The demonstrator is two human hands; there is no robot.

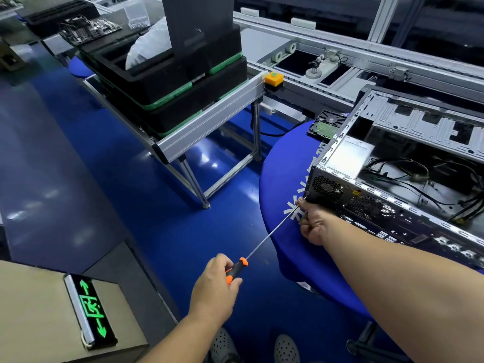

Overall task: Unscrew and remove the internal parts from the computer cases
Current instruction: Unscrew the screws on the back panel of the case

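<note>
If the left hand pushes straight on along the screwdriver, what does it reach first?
Probably the right hand, which pinches the shaft near the tip. The left hand grips the screwdriver handle; beyond lies the case corner.

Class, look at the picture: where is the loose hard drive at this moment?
The hard drive lies right of centre on the blue table, just beyond the open computer case's far left corner, near the conveyor's yellow button box.
</note>
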